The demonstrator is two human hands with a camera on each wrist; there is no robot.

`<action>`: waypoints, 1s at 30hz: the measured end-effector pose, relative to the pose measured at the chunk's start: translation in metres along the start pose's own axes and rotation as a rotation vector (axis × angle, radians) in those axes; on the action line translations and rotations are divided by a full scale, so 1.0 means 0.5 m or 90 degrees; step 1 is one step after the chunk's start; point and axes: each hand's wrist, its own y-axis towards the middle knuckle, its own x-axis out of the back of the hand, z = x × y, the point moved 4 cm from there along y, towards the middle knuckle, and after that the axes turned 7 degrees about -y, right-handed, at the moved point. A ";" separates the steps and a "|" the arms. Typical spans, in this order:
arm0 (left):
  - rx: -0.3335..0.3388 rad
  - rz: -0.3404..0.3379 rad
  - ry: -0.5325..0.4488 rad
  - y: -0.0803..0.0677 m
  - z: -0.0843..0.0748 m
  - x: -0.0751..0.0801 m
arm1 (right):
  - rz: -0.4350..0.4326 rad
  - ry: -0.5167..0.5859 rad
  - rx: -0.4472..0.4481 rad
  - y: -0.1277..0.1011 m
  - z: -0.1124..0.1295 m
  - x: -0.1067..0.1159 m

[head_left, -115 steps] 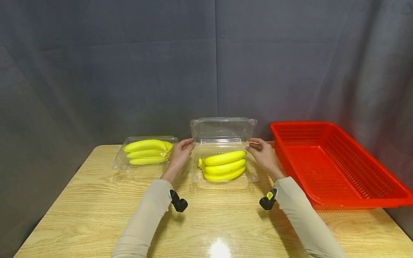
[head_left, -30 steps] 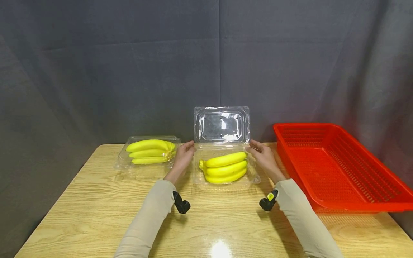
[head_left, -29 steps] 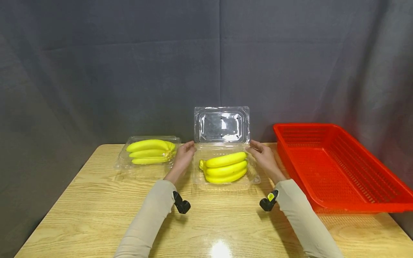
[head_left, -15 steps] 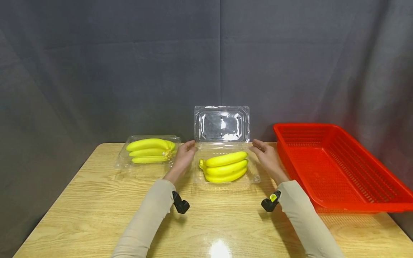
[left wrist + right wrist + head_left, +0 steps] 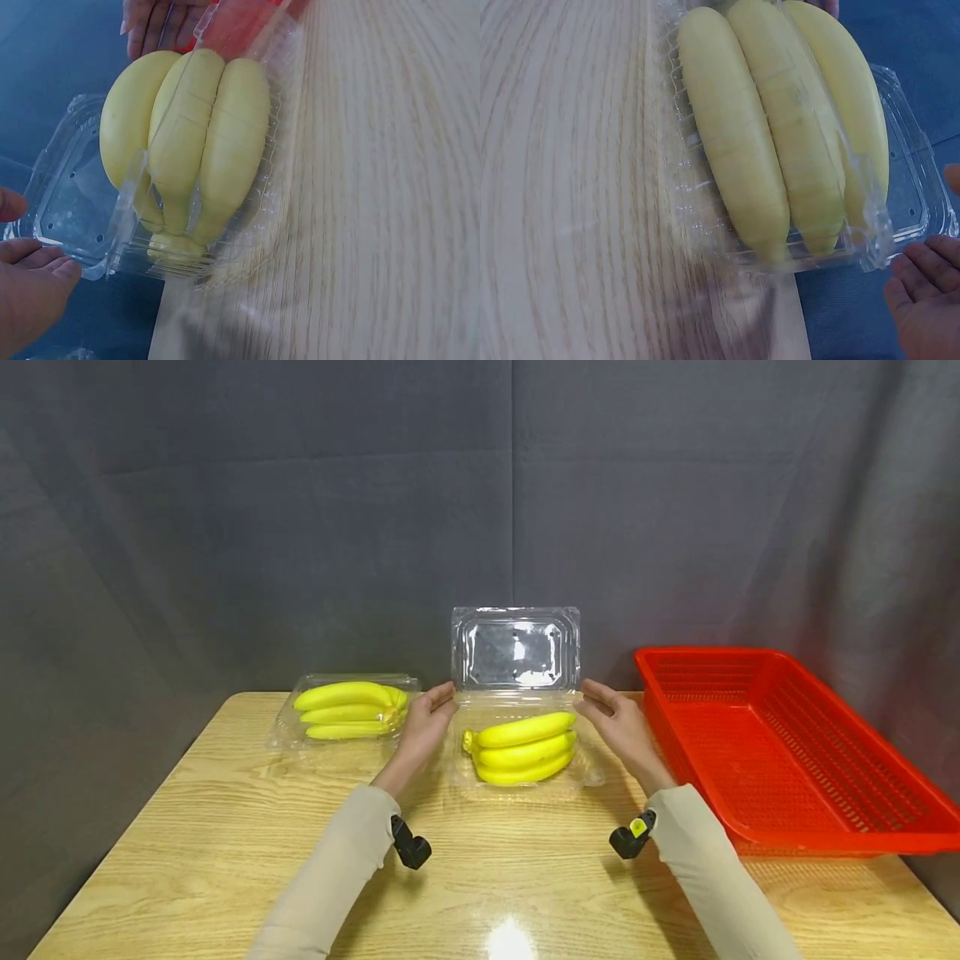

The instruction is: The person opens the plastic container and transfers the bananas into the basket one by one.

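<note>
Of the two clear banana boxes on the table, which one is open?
The middle clamshell, between the left hand and right hand: its lid stands upright. The closed clamshell at far left has its lid down.

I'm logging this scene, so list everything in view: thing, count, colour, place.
open clamshell box: 1, clear, table middle, lid upright
banana bunch: 1, yellow, in the open box
closed clamshell box: 1, clear, back left
second banana bunch: 1, yellow, inside the closed box
basket: 1, red, right side
table: 1, light wood
curtain: 1, dark grey, behind
left hand: open, at the open box's left edge
right hand: open, at its right edge
</note>
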 end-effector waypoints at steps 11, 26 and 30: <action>-0.024 0.056 -0.001 -0.030 -0.025 -0.001 | 0.018 0.016 0.075 -0.009 0.020 -0.006; -0.067 0.102 0.050 -0.084 -0.045 0.004 | 0.040 -0.049 0.163 -0.061 0.112 -0.008; -0.082 0.097 0.100 -0.094 -0.043 0.006 | 0.050 -0.087 0.174 -0.062 0.116 -0.009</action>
